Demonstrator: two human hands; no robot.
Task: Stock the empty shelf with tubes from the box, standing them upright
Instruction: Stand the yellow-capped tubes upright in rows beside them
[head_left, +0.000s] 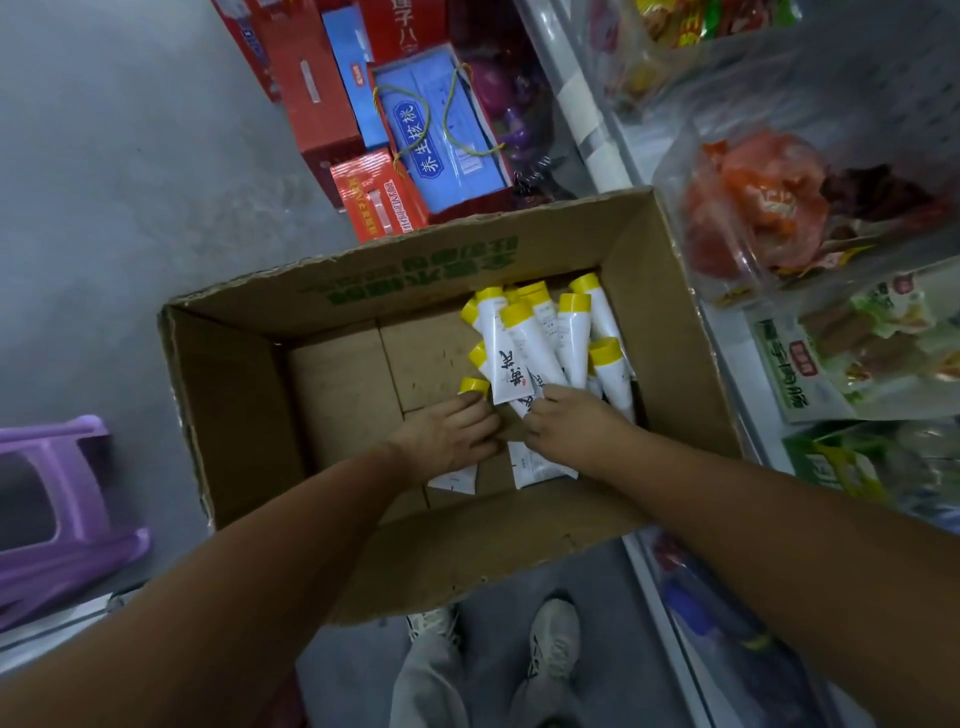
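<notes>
An open cardboard box (249, 395) stands on the floor below me. Several white tubes with yellow caps (540, 332) lie piled in its far right corner. My left hand (449, 434) reaches into the box and its fingers curl round a tube whose yellow cap (474, 385) shows past my fingertips and whose flat end sticks out below my wrist. My right hand (566, 423) is beside it, gripping the lower end of a white tube with black lettering (519, 364). More tubes lie hidden under both hands.
A shelf unit with bagged snacks (769, 218) runs along the right. Red and blue gift boxes (405, 130) are stacked on the floor beyond the box. A purple plastic stool (57, 499) is at the left. My shoes (550, 644) are just below the box's near flap.
</notes>
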